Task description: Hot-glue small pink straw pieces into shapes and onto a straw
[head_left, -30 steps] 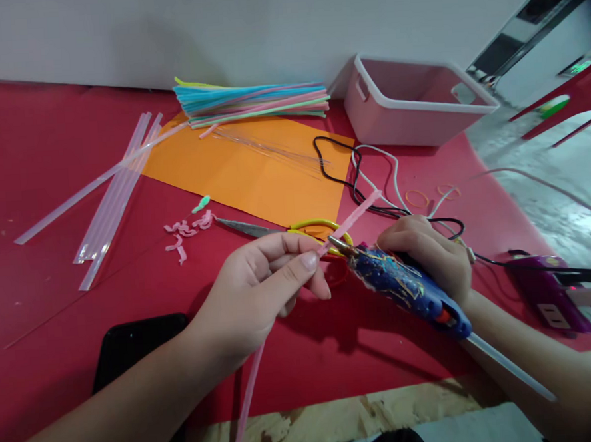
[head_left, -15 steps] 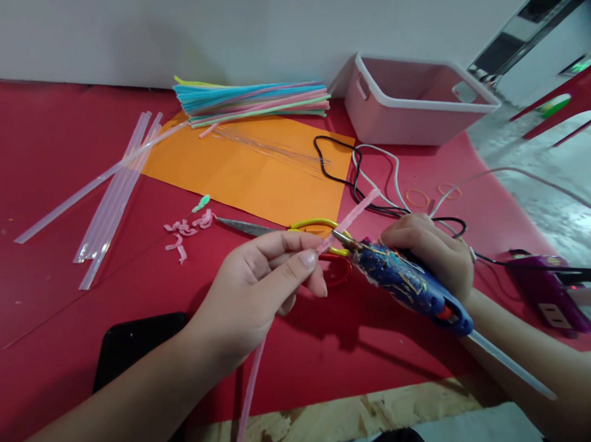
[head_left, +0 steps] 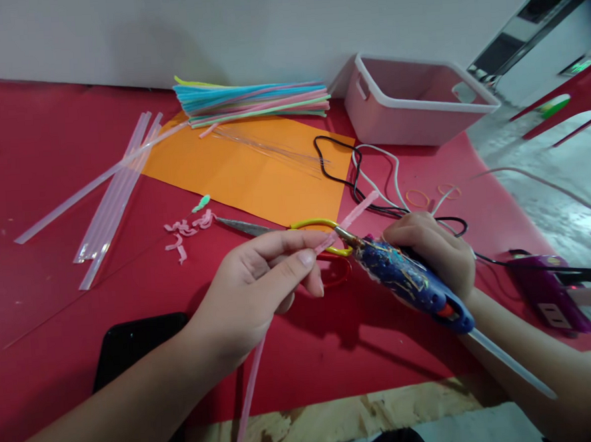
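Observation:
Between thumb and fingertips, my left hand (head_left: pixel 262 286) pinches a pink fuzzy strip (head_left: pixel 359 207); one end sticks out up and right, and a long pink length hangs below the hand. My right hand (head_left: pixel 435 252) is wrapped round a blue glue gun (head_left: pixel 404 278) smeared with dried glue, a clear glue stick (head_left: pixel 512 362) poking from its back. The metal nozzle touches or nearly touches the strip beside my left fingertips. Under the hands lie scissors (head_left: pixel 243 226) with yellow and red handles, partly hidden.
Colourful pipe cleaners (head_left: pixel 253 102) and orange paper (head_left: pixel 253 177) lie at the back, near a pink bin (head_left: pixel 404 117). Clear glue sticks (head_left: pixel 118 192) and pink scraps (head_left: pixel 180 229) are left. A black phone (head_left: pixel 133 347) sits near; cords run to a purple power strip (head_left: pixel 555 292).
The nozzle has shifted very slightly along the pink strip, and the strip's free end has dipped a little. My left hand has barely moved.

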### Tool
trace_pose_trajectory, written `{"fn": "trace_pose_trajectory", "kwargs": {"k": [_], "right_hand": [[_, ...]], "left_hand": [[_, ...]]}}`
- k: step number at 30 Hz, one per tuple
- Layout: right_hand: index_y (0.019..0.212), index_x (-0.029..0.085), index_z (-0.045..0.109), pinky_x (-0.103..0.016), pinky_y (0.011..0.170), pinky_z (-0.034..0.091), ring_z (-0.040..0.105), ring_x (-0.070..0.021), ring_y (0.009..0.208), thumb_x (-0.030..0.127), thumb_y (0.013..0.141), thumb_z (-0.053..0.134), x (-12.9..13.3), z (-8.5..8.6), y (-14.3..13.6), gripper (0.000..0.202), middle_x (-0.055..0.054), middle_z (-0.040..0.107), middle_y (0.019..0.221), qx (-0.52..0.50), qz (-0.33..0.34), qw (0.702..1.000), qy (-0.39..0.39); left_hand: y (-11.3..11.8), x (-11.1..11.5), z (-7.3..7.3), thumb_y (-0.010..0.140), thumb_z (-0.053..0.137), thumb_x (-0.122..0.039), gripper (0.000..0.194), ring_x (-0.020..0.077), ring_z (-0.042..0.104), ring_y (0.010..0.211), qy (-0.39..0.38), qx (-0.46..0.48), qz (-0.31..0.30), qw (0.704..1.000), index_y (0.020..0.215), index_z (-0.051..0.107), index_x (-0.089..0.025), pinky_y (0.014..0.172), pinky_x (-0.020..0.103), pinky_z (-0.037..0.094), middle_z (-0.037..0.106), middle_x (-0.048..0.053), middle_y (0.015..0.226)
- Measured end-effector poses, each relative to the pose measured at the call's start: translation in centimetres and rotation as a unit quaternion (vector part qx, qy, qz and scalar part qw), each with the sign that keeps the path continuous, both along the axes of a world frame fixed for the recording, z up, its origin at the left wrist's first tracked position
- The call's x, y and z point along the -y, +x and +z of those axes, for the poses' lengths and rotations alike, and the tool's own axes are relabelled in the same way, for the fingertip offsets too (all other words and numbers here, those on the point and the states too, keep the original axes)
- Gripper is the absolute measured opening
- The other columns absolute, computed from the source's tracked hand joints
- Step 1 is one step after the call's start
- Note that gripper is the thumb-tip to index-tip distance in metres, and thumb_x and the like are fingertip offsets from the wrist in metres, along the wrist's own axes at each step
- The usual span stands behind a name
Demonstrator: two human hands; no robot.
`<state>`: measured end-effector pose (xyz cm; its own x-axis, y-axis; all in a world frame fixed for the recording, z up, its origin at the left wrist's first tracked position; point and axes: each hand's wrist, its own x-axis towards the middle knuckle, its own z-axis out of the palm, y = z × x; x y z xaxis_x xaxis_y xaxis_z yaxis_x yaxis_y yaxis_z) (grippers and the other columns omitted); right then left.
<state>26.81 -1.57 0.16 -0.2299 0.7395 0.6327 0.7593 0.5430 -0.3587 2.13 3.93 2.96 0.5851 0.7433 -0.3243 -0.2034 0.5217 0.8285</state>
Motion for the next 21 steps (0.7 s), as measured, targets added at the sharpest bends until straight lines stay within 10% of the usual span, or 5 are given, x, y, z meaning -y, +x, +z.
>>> {"fn": "trace_pose_trajectory", "kwargs": {"k": [21], "right_hand": [[0.093,0.022,0.061,-0.032,0.067,0.042,0.059,-0.0155,0.07,0.017,0.091,0.061,-0.08,0.05,0.37,0.005,-0.001,0.063,0.077,0.013,0.002,1.0,0.011]], "left_hand": [[0.08,0.1,0.05,0.091,0.068,-0.019,0.016,0.0067,0.049,0.051,0.05,-0.026,0.021,0.998,0.098,0.081,-0.024,0.059,0.022,0.042,0.065,-0.005,0.058]]}}
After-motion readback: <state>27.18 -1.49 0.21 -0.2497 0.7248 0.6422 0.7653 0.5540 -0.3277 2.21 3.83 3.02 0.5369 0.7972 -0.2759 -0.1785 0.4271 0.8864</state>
